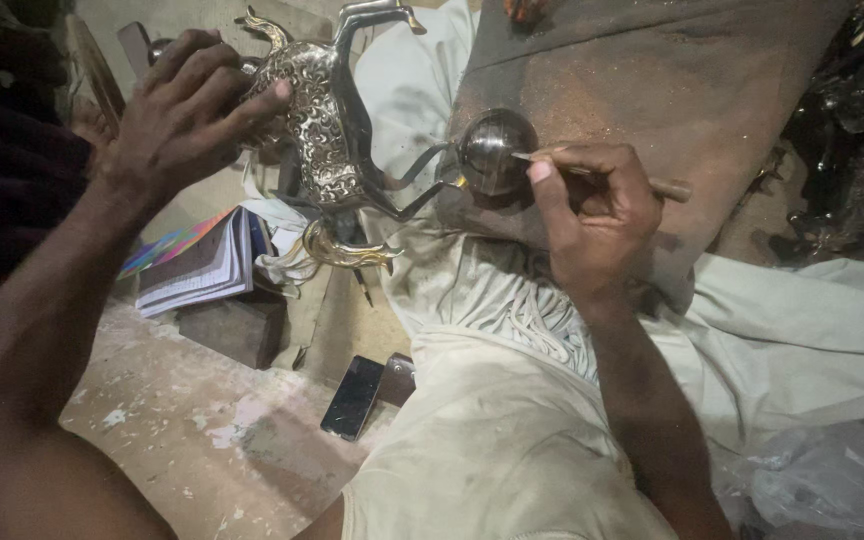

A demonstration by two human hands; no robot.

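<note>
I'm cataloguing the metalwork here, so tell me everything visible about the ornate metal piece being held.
The metal ornament looks like silver-toned metal with dense engraved scrollwork, curved dark limbs and a brass-coloured curl below. One limb ends in a smooth ball. The left hand steadies its body; the right hand presses a thin tool to the ball, over a wooden block.

The left hand [187, 110] grips an ornate metal figure [327, 120]; the right hand [592, 215] presses a thin tool [667, 187] against its ball [495, 150].

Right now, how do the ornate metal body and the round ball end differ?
The ornate metal body is patterned, large and irregular; the ball end is smooth, small and round. The left hand grips the body; the right hand puts a thin tool to the ball. Both are shiny silver metal.
</note>
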